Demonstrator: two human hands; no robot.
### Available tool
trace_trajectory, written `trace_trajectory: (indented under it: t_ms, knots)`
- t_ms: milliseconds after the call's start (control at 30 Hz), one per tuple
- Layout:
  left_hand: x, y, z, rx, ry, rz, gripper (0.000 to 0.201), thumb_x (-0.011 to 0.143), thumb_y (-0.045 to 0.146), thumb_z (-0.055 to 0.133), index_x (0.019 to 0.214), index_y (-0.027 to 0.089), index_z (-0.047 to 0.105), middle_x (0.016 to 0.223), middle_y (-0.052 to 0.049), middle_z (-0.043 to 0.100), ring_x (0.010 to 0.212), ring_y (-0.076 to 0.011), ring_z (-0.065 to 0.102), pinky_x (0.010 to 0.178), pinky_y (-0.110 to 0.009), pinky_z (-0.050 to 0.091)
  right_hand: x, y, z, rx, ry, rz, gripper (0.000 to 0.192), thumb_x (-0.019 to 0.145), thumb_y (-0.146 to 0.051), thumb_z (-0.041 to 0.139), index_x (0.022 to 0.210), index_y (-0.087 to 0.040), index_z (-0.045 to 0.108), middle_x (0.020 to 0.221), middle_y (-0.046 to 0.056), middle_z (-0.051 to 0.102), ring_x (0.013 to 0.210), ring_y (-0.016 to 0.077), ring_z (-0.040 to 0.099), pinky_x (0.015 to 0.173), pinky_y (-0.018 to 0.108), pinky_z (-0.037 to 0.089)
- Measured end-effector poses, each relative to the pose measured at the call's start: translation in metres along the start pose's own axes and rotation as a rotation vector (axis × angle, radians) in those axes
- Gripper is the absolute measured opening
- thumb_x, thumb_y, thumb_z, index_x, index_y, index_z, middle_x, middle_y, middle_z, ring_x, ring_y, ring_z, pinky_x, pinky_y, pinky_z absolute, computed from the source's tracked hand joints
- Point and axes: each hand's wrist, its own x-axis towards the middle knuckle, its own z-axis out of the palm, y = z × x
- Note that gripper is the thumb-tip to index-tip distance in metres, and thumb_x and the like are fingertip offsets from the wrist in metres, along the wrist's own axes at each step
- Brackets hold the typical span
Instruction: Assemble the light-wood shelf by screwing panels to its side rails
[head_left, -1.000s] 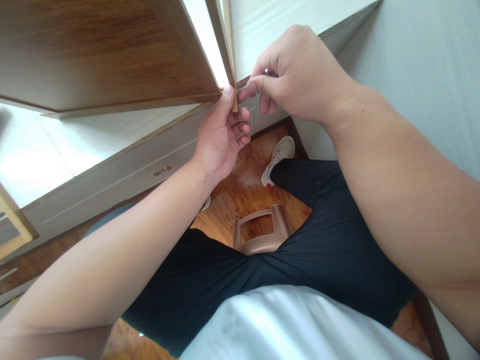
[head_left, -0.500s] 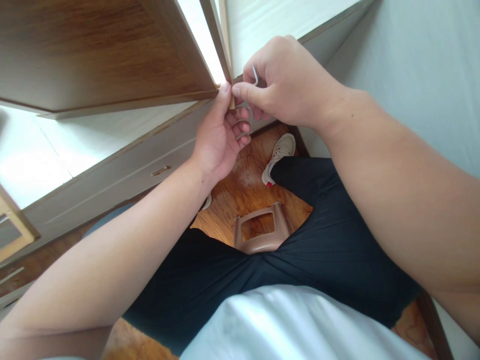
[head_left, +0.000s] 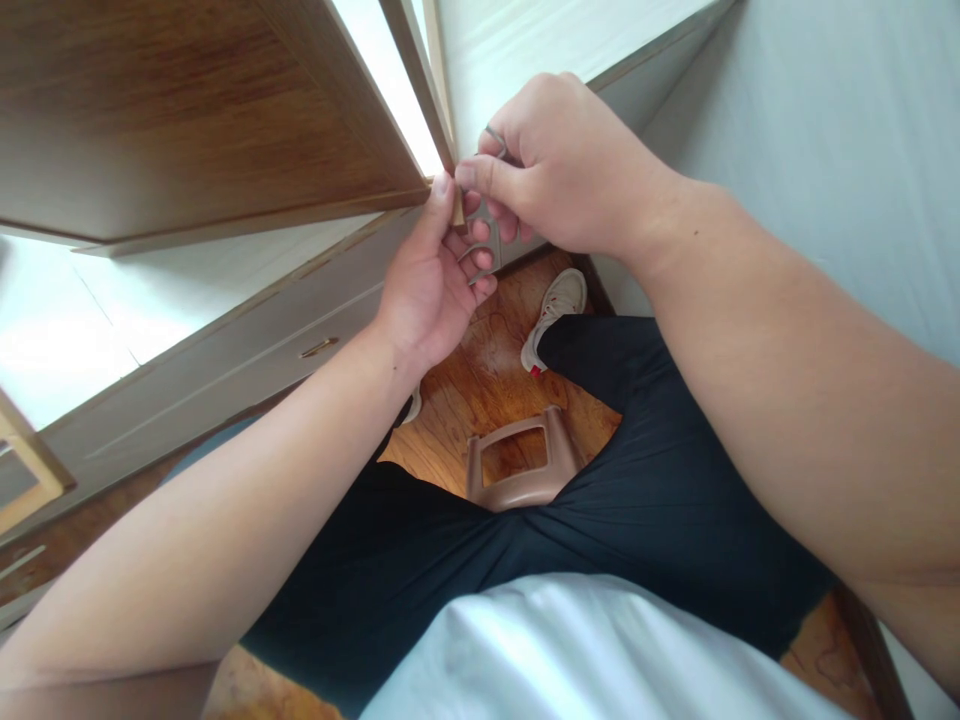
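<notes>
Left hand, upper centre of frame: thumb pressed to the lower corner of the wooden door, fingers curled beneath the edge. Right hand meets it from the right, thumb and forefinger pinching a bent metal key at that corner. Stool stands well below, floor open around it.

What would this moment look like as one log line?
left hand: pinching door corner | right hand: gripping bent metal key at same corner | seated on stool
</notes>
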Motion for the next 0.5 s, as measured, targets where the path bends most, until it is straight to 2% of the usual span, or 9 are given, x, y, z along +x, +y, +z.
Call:
trace_trajectory:
  t_ms: [167, 300, 500]
  knots:
    - [-0.002, 0.002, 0.000, -0.027, -0.012, 0.000, 0.030, 0.091, 0.057, 0.074, 0.077, 0.031, 0.070, 0.067, -0.001, 0.072, 0.063, -0.0165, 0.069, 0.046, -0.025, 0.041, 0.001, 0.002, 0.000, 0.103, -0.050, 0.030, 0.036, 0.099, -0.016, 0.055, 0.064, -0.018, 0.065, 0.057, -0.001, 0.066, 0.051, 0.0085, 0.061, 0.057, 0.020, 0.044]
    - [-0.005, 0.006, 0.001, -0.074, -0.036, -0.026, 0.030, 0.091, 0.059, 0.075, 0.082, 0.030, 0.071, 0.067, 0.001, 0.072, 0.057, -0.0131, 0.065, 0.044, -0.023, 0.041, 0.001, 0.005, -0.002, 0.215, -0.016, 0.027, 0.038, 0.097, -0.013, 0.052, 0.061, -0.015, 0.063, 0.055, 0.000, 0.064, 0.050, 0.0085, 0.060, 0.055, 0.018, 0.045]
    - [-0.007, 0.008, 0.004, -0.165, -0.018, -0.089, 0.024, 0.100, 0.050, 0.067, 0.088, 0.030, 0.071, 0.066, 0.004, 0.070, 0.053, -0.0097, 0.062, 0.044, -0.022, 0.041, 0.001, 0.013, -0.001, 0.238, -0.163, 0.084, 0.039, 0.105, -0.021, 0.047, 0.074, -0.013, 0.068, 0.065, 0.003, 0.070, 0.052, 0.0104, 0.063, 0.058, 0.021, 0.050]
